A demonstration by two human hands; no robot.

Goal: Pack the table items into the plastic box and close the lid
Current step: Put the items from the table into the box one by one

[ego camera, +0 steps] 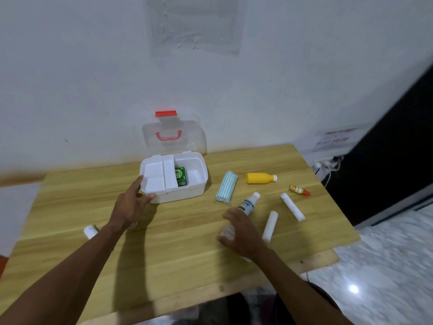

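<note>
Wood-grain tabletop (178,242) carries one white plastic box (174,181) near its far edge, its clear lid (172,137) standing upright against the wall. One green packet (180,176) lies inside the box beside a white tray insert. To the right of the box lie one striped blue-green roll (226,187), one yellow bottle (260,178), one small orange-capped bottle (299,190) near the right edge, one white bottle with a green label (249,204), and two white rolls (293,206) (270,226). One more white roll (90,231) lies near the left edge. The left hand (131,205) has fingers spread, touching the box's near-left corner. The right hand (241,233) is loosely spread over the white bottle's base, not clamped on it.
</note>
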